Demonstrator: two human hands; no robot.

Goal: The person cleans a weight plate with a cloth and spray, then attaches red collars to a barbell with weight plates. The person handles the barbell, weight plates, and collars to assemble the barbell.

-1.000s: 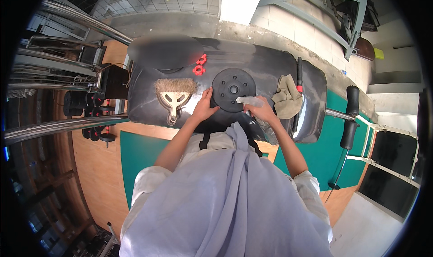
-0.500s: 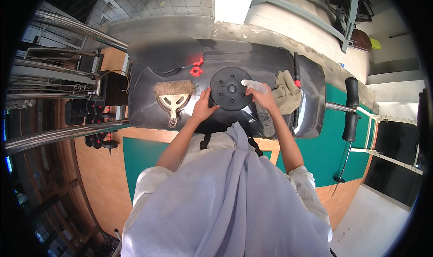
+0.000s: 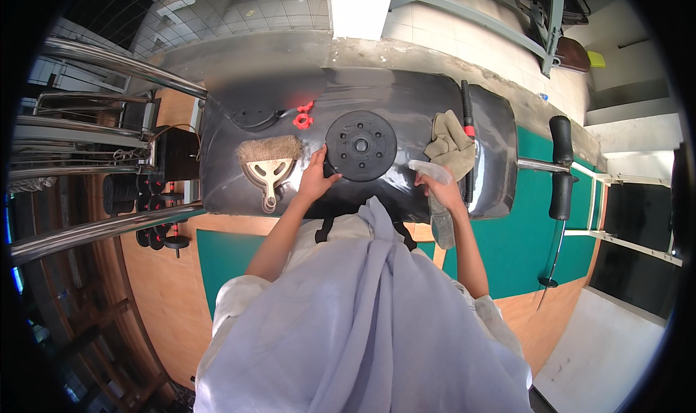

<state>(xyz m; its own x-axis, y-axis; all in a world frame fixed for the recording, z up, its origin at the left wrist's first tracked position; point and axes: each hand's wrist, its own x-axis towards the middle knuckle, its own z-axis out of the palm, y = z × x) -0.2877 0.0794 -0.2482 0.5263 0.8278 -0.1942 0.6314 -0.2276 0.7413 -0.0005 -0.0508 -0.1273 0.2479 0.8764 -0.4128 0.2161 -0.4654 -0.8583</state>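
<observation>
Both forearms reached up from the lower edge, bare below rolled pale sleeves, the left one angled inward and the right one nearly straight. The left hand lay with fingers loosely spread, fingertips touching the left rim of the black weight plate, clasping nothing. The right hand was clenched around the neck of a clear spray bottle, its nozzle pointing left toward the plate and its body hanging down past the counter's near edge.

The plate lay flat near the middle of the black counter. Toward the counter's left end a hand brush with tan bristles and a metal handle rested, handle toward the near edge. Two small red clips sat between brush and plate, closer to the far edge. To the right of the plate a crumpled beige cloth lay just beside a black bar with a red band that ran from far edge to near edge.

Chrome racks stood at the left, with green mats and wooden floor below, and a padded black handle past the counter's right end.
</observation>
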